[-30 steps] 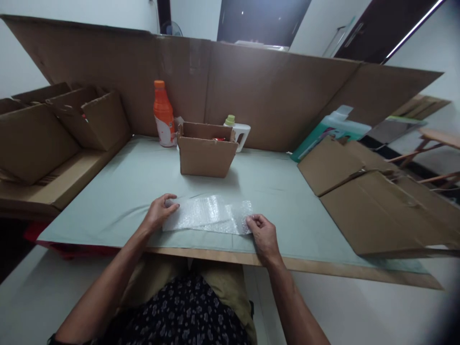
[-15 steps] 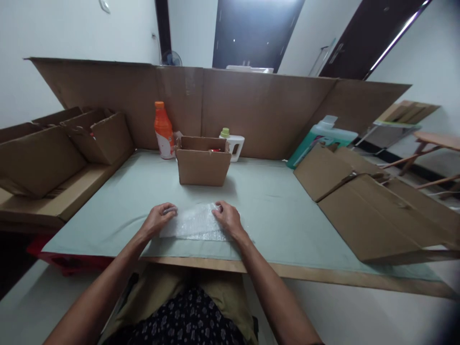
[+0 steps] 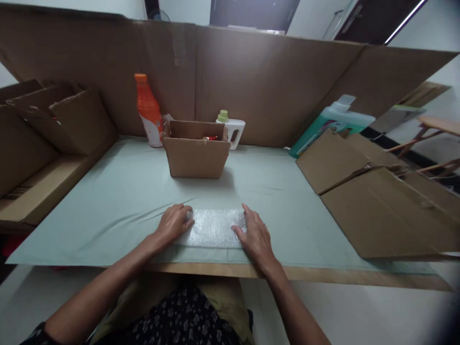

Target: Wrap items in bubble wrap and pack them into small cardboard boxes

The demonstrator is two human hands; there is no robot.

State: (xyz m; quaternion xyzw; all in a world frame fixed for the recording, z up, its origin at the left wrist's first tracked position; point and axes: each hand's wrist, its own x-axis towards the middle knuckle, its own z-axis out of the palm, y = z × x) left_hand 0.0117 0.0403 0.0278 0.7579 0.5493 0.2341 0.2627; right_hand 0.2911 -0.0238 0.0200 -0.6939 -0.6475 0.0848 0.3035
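Bubble wrap [image 3: 214,230] flat on pale green cloth [image 3: 287,191] between hands. Right hand [image 3: 256,235] spread at one end; left hand [image 3: 175,223] curved over other, pinch unclear. Likely keeping it flat. Cardboard box [image 3: 197,158] beyond both.

Bubble wrap [image 3: 213,230], carton [image 3: 197,159] on table [image 3: 283,211]

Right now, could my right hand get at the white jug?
Probably, with a stretch: the open box hides part of the white jug, but its handle sticks out at the right, and only cloth lies between it and your right hand.
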